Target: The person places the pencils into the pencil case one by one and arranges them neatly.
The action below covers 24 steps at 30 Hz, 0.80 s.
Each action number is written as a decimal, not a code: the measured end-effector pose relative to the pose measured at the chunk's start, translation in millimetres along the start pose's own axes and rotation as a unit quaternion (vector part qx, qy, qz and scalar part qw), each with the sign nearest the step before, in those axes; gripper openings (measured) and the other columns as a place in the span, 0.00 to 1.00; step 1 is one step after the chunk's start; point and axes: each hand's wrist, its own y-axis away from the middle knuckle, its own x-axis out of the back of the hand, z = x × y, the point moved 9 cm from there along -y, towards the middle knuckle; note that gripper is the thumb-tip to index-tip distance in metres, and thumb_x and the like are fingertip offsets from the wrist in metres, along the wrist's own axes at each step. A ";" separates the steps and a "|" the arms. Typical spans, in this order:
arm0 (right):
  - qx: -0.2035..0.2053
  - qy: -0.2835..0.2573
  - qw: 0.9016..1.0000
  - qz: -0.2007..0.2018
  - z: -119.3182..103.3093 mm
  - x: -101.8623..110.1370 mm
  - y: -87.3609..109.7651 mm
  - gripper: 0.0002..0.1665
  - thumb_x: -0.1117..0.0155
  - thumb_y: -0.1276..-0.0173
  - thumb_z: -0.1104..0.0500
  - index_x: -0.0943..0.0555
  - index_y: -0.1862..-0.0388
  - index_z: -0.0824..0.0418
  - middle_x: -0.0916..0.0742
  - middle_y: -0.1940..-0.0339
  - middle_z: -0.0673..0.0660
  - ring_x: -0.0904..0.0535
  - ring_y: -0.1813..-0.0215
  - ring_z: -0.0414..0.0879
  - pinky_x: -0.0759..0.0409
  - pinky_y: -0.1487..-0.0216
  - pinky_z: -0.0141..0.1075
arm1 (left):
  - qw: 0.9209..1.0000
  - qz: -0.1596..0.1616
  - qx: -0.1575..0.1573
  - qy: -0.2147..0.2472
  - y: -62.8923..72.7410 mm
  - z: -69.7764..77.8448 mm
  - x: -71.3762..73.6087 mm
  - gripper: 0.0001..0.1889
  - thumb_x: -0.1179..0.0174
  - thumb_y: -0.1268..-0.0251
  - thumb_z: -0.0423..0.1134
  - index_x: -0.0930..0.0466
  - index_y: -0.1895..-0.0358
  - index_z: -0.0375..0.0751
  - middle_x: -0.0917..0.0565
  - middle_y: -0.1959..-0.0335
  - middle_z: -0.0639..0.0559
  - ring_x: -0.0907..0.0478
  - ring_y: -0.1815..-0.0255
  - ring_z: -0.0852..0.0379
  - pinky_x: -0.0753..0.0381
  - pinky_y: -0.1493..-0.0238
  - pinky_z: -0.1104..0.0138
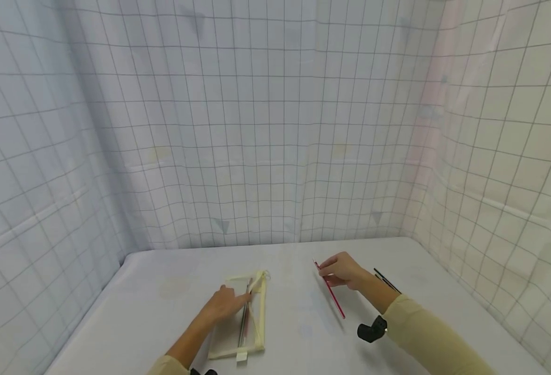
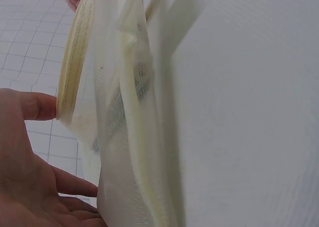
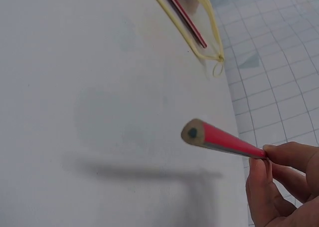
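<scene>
A slim pinkish-red wooden pencil [image 3: 227, 139], its flat end baring a dark core, is held slantwise above the white desk [image 1: 299, 333]. Left of it lies a flat, translucent, rectangular pouch [image 1: 262, 323] with pale-yellow zipped edging, mouth parted, slender red and dark sticks [image 3: 185, 15] lengthwise inside.

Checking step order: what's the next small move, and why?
Probably move the pencil left toward the pouch. The right hand pinches it outside the pouch, the left hand touches the gaping zip edge, and a second red pencil appears to be inside.
</scene>
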 end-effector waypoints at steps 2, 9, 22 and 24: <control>-0.001 -0.010 1.000 -0.002 0.9 -5.2 -2.4 0.17 0.29 0.33 0.69 0.16 0.48 0.77 0.11 0.66 0.59 0.15 0.70 0.43 0.14 0.67 0.36 | 1.000 -0.001 -0.001 0.001 -0.7 0.3 -0.1 0.40 0.44 0.33 0.56 0.26 0.44 0.11 0.30 0.38 0.13 0.26 0.39 0.23 0.27 0.39 0.37; 0.002 -0.047 0.999 -0.009 1.2 -33.6 -8.3 0.15 0.30 0.33 0.71 0.17 0.49 0.78 0.13 0.65 0.59 0.14 0.68 0.44 0.13 0.67 0.36 | 1.000 -0.001 -0.004 0.003 -3.0 -0.4 -0.3 0.39 0.44 0.35 0.55 0.26 0.46 0.11 0.28 0.42 0.13 0.23 0.45 0.25 0.25 0.42 0.38; 0.008 0.008 0.997 -0.076 -5.2 -115.1 -6.8 0.08 0.25 0.38 0.69 0.12 0.60 0.69 0.12 0.71 0.58 0.19 0.76 0.41 0.17 0.75 0.31 | 1.000 0.001 0.002 -0.004 -1.8 -5.4 0.7 0.39 0.44 0.35 0.55 0.24 0.47 0.11 0.30 0.39 0.12 0.23 0.44 0.25 0.26 0.41 0.37; 0.011 0.013 0.997 -0.079 -9.2 -122.6 -8.4 0.07 0.25 0.39 0.70 0.11 0.61 0.69 0.13 0.72 0.57 0.19 0.77 0.40 0.18 0.76 0.31 | 1.000 0.004 -0.001 -0.001 -3.7 -3.9 2.0 0.39 0.44 0.34 0.56 0.25 0.46 0.11 0.31 0.38 0.11 0.24 0.42 0.24 0.26 0.41 0.37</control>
